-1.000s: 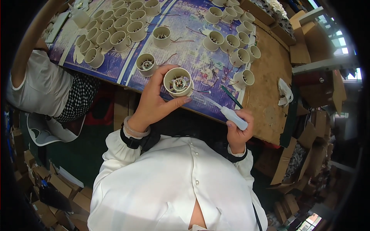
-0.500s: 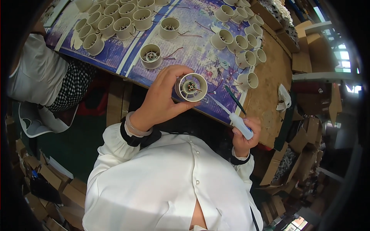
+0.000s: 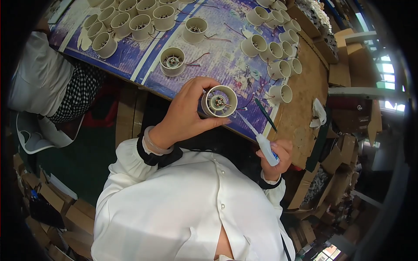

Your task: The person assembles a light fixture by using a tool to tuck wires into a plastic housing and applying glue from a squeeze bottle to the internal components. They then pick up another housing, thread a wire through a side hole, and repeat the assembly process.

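I see a cream cylindrical housing [image 3: 227,92], its open end facing the camera, at the table's near edge; a small round motor [image 3: 218,103] sits inside. The left hand [image 3: 188,106] grips it, fingers round the far side, thumb along the near side. To its right, the right hand [image 3: 278,157] is closed around a pale squeeze bottle [image 3: 266,148], whose thin nozzle points at the housing's lower rim; I cannot tell whether they touch. Beyond, a slim dark-green tool [image 3: 266,115] lies on the purple-patterned table covering [image 3: 217,67]. I find more cream housings [image 3: 168,72] standing upright in groups, left and right, some trailing wires. At far left sits another person [image 3: 43,74] in a white top.
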Demonstrator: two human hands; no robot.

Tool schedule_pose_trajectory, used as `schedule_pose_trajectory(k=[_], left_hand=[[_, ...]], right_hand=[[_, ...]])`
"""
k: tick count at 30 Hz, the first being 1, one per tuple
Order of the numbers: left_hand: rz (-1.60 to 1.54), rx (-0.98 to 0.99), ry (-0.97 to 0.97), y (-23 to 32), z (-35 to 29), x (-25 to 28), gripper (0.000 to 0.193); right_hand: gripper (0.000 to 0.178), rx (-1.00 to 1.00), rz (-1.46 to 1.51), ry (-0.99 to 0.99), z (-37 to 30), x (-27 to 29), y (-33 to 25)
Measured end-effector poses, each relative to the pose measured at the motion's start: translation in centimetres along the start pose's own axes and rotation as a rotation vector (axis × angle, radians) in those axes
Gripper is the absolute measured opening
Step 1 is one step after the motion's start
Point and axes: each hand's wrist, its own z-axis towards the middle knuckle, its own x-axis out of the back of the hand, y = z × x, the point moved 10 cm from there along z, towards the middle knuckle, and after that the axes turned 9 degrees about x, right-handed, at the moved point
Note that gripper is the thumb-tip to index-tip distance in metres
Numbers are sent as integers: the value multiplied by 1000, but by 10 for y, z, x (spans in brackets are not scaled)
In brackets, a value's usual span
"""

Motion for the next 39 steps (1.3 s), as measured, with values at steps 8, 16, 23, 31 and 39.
schedule_pose_trajectory(k=[8,16,23,31,39], left_hand=[[12,-37,-23,2,-1,-1,63],[23,-81,-22,5,-1,-2,61],[37,-94,-39,6,0,-3,59],[33,-100,-51,2,-1,-5,59],[19,-100,-52,0,-1,-4,58]], right_hand=[[57,106,-52,-54,10,6,-12],[56,119,-58,-173,13,5,-14],[55,148,-74,-204,17,7,-17],[56,220,-107,-191,19,9,-20],[55,228,-109,-197,21,8,-22]])
